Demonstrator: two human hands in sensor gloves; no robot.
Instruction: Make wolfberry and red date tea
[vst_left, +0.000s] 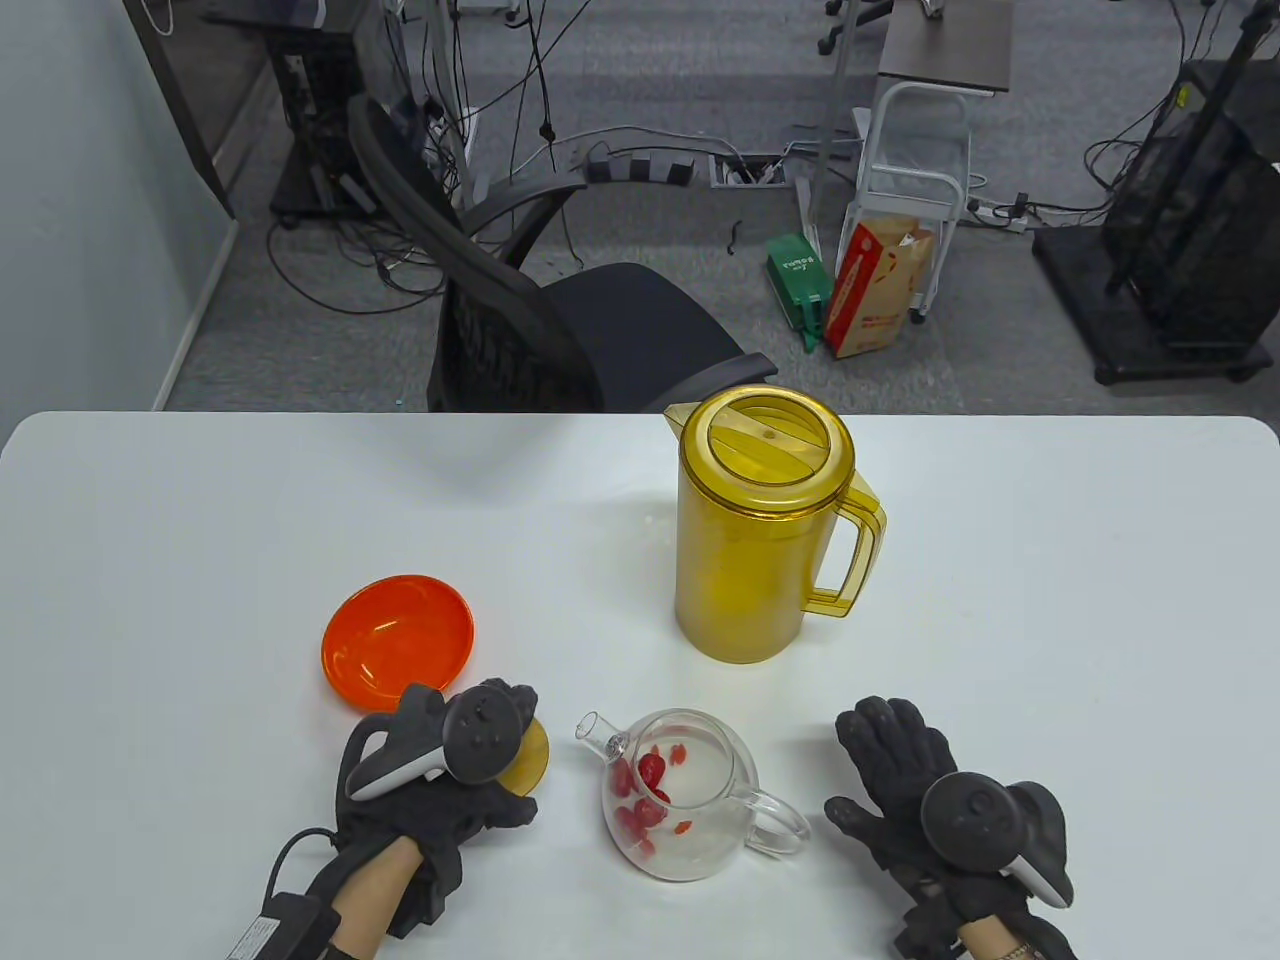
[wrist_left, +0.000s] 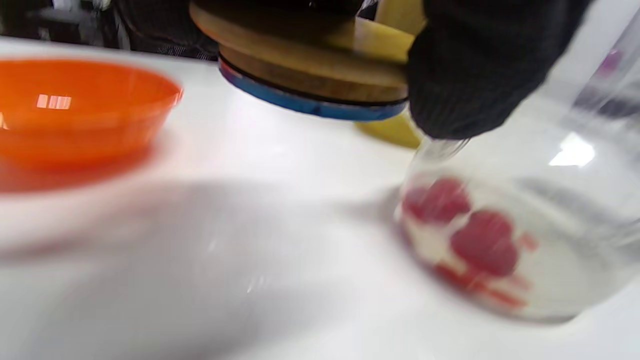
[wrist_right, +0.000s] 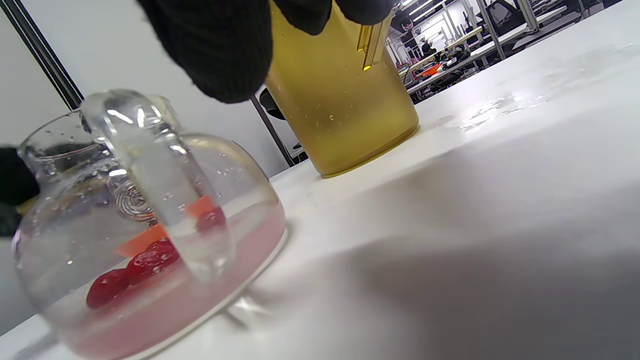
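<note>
A glass teapot (vst_left: 680, 800) stands near the table's front, without a lid, with red dates and wolfberries in water; it also shows in the left wrist view (wrist_left: 525, 235) and the right wrist view (wrist_right: 145, 230). My left hand (vst_left: 450, 770) grips the teapot's wooden lid (vst_left: 530, 760), which has a blue ring (wrist_left: 310, 75), held just above the table left of the teapot. My right hand (vst_left: 900, 790) lies flat and empty on the table, right of the teapot's handle (vst_left: 780, 820). A yellow lidded pitcher (vst_left: 765, 525) stands behind the teapot.
An empty orange bowl (vst_left: 398, 640) sits left of the pitcher, just beyond my left hand. A black office chair (vst_left: 560, 320) stands past the table's far edge.
</note>
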